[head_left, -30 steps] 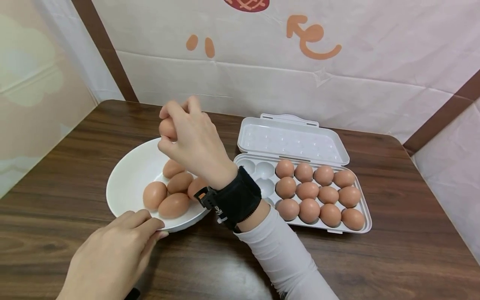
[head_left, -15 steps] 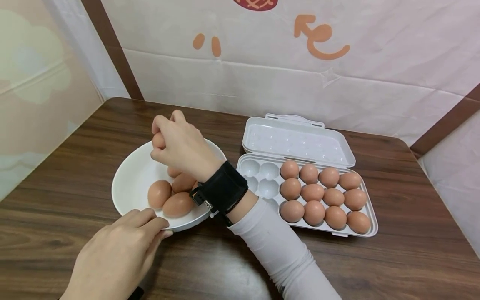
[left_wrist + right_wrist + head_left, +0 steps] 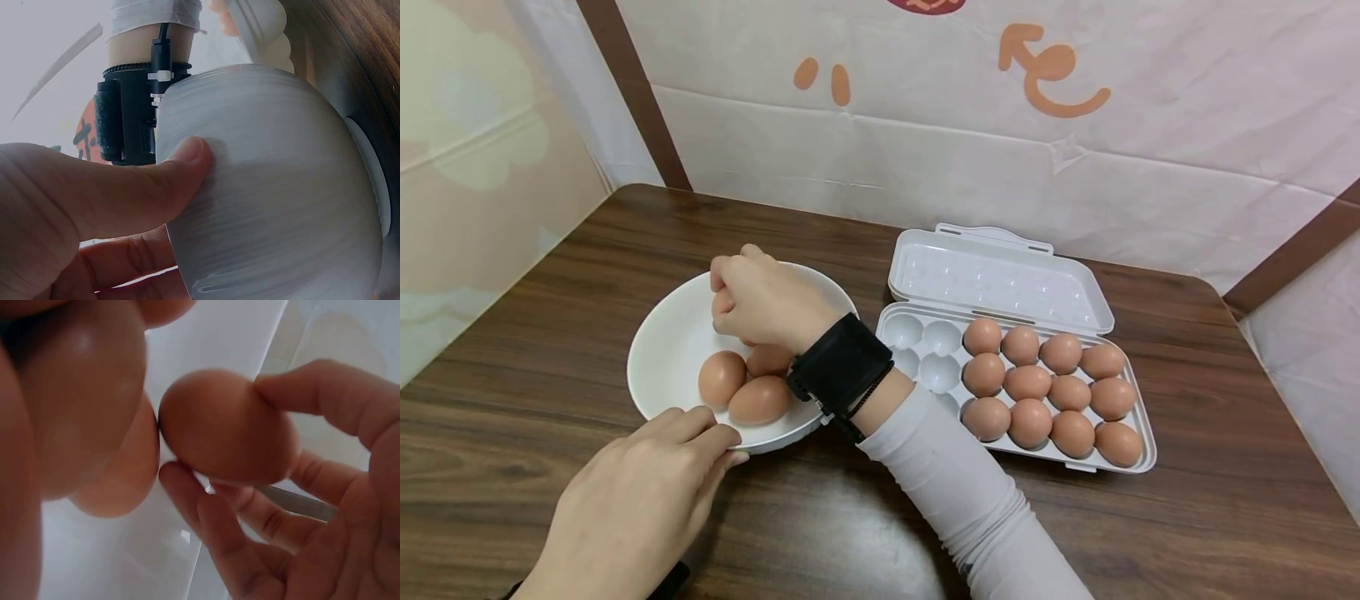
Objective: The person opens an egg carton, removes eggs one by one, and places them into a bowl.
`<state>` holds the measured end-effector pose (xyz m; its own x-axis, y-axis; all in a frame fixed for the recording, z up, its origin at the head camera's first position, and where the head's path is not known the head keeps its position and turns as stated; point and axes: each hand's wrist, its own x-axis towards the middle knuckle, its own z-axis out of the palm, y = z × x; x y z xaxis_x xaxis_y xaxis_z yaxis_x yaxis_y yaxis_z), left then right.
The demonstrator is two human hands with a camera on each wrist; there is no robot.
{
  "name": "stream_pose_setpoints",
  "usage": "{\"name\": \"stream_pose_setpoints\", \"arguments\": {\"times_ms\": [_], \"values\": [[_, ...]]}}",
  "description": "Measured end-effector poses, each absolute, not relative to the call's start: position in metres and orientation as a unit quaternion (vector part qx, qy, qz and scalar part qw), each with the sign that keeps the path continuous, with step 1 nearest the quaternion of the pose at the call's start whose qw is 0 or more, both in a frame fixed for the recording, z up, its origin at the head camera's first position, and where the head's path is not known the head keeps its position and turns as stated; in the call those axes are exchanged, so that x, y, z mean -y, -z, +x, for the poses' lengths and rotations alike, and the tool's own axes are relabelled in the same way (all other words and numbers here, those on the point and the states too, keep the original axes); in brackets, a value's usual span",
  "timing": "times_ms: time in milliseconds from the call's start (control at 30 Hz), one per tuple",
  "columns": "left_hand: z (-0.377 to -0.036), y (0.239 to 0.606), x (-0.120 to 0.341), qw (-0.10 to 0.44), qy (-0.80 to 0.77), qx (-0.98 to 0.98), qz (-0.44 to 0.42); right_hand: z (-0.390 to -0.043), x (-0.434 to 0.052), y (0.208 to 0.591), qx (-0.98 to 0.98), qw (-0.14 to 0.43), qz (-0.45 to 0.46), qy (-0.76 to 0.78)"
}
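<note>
One brown egg point(image 3: 228, 428) is being pinched by the right hand point(image 3: 767, 300) at the white bowl point(image 3: 658, 362), beside loose eggs point(image 3: 760, 401). The left hand point(image 3: 643, 492) is gripping the bowl's near rim. Twelve visible eggs point(image 3: 1027, 383) are occupying the open carton point(image 3: 940, 372), on the desk point(image 3: 820, 533).

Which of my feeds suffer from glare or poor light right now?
Head: mostly clear, with pale glare on the table toward the bottom edge. Left wrist: upper left washed out to white, the bowl in grey shade. Right wrist: dim and slightly soft, though the egg in the right hand has a readable outline.
</note>
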<state>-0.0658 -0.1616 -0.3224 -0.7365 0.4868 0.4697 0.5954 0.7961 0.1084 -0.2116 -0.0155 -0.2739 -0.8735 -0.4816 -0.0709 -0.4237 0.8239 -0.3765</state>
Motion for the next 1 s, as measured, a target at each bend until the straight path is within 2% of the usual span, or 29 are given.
{"name": "stream_pose_setpoints", "arguments": {"times_ms": [367,1000], "values": [[-0.065,0.321,0.160,0.214,0.125,0.927,-0.282,-0.215,0.017,0.281,-0.942,0.081,-0.304,0.114],[-0.067,0.322,0.159,0.219,0.131,0.921,-0.293,-0.212,0.017,0.285,-0.950,0.122,-0.281,0.070]]}}
